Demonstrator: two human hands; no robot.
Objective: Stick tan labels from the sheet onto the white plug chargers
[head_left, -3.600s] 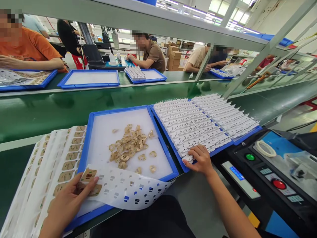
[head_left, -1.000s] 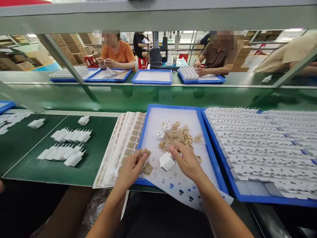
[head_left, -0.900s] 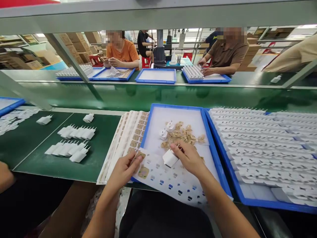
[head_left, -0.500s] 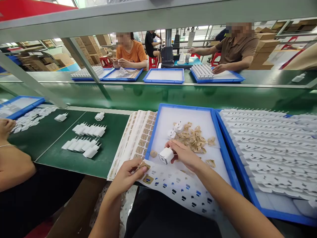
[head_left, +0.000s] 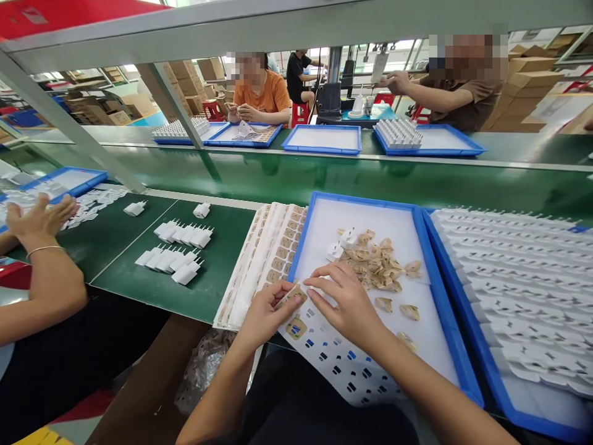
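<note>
My left hand [head_left: 273, 309] pinches the corner of a white sticker sheet [head_left: 343, 371], where a brown sticker sits by the thumb. Many cutouts on the sheet are bare, and another brown sticker [head_left: 296, 328] lies just below my fingers. My right hand [head_left: 345, 303] hovers over the sheet with its fingers apart, their tips close to the held corner. No charger shows in it, though its palm side is hidden. Two white chargers [head_left: 334, 250] stand beside a heap of curled brown backing pieces [head_left: 377, 262] in the blue-rimmed tray [head_left: 303, 232].
Stacked sticker sheets [head_left: 259, 259] lie left of the tray. Rows of white chargers [head_left: 171, 262] stand on the green table [head_left: 125, 247]. At right, another blue tray [head_left: 491, 377] holds many white pieces. A neighbour's arm [head_left: 55, 296] is at left; people sit across.
The white charger in my right hand is no longer visible. That hand has moved to the held sheet corner with fingers spread. My left hand has lifted the corner slightly; the view has shifted.
</note>
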